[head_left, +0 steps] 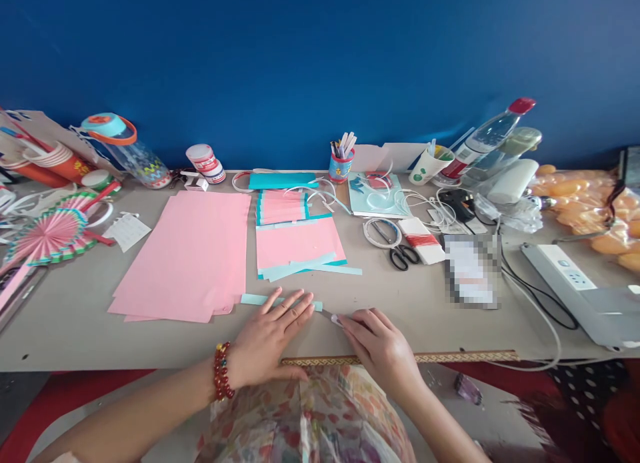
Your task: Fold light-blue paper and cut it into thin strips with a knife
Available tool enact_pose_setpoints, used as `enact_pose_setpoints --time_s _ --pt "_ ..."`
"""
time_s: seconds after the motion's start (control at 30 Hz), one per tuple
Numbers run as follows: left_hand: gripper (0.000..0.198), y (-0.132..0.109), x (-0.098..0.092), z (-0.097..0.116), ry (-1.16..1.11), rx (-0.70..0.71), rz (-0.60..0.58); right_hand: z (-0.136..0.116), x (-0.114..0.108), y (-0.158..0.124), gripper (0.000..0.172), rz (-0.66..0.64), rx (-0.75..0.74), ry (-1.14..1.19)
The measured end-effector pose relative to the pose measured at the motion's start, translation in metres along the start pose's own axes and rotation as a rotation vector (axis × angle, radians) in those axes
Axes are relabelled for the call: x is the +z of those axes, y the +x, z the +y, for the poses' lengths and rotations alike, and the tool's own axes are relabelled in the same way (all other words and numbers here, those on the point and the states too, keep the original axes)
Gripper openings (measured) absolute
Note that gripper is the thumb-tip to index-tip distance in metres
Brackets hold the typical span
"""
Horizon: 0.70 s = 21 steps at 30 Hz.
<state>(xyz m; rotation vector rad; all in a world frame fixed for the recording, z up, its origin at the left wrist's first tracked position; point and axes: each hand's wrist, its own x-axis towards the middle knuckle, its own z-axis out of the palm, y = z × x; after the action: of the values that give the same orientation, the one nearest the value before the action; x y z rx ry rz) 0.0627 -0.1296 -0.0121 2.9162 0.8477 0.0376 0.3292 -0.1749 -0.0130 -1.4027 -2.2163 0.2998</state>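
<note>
My left hand (273, 329) lies flat with fingers spread, pressing a pale blue paper strip (253, 299) onto the table. The strip's right end shows just past my fingertips. My right hand (377, 339) is closed around a small craft knife (336, 319), most of which is hidden in the fingers. Its thin blade points left, at the strip's right end. Just beyond my hands lies a pink sheet with blue edges (300, 243), and loose pale blue strips (300, 266) rest across its near edge. To the left is a stack of pink paper (195, 256).
Black-handled scissors (404, 256), a tape roll (382, 233) and a card wound with red thread (423, 239) lie to the right. A folded pink paper piece (283, 207) and a pen cup (342, 164) stand behind. A power strip (570, 276) sits far right, a pink paper fan (50, 229) far left.
</note>
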Motion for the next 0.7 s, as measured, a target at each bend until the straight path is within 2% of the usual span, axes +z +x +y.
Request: enact_pose_setpoints --time_s 0.7 --pt "0.102 -0.001 0.004 0.000 0.044 0.005 0.002 -0.017 0.010 0.006 0.027 0.003 -0.006 -0.011"
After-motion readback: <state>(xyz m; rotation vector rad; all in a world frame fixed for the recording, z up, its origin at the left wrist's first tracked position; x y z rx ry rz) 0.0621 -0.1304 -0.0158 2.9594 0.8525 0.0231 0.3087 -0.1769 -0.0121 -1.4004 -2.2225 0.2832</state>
